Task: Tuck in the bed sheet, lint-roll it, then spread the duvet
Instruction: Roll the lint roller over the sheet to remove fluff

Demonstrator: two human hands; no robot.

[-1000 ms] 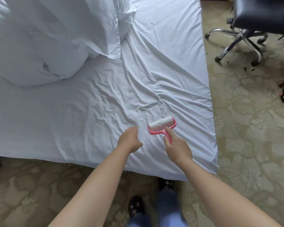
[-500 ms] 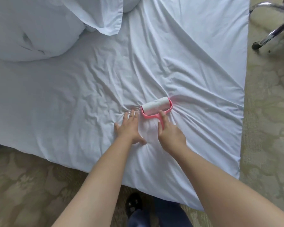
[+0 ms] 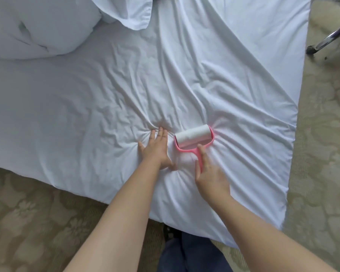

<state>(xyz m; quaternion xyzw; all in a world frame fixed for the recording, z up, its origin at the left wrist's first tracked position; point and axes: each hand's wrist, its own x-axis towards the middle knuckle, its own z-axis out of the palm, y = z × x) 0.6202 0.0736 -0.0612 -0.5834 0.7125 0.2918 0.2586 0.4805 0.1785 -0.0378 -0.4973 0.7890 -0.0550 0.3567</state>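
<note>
Item: white cotton bed sheet (image 3: 110, 91), creased, covering the mattress top and hanging over its near corner; condition, part-way through lint-rolling. Tool: pink plastic lint roller with white adhesive paper drum (image 3: 193, 139), drum lying on the sheet near the bed's near corner, handle pointing back toward the person. Right hand (image 3: 210, 173): fingers curled round the pink handle, index finger extended along it toward the fork, gripping. Left hand (image 3: 155, 148): fingers straight and spread, palm flat on the sheet just beside the drum, pressing and holding nothing. Change noted: a second ago the roller sat nearer the bed edge and the left hand was loosely curled above the cloth; the roller has since been pushed forward, deeper onto the sheet, and the left hand has flattened beside it. Creases now fan out from both contact points, which suggests the cloth drags under the sticky drum and the left hand is there to pin it. Judgement: a forward rolling stroke is under way; much of the sheet remains to be covered. Pending: white bunched duvet (image 3: 37, 28), heaped at the far left, not yet spread. Adjacent: white pillow corner (image 3: 132, 12); patterned beige carpet (image 3: 28, 213); chrome chair leg with castor (image 3: 322, 40).
</note>
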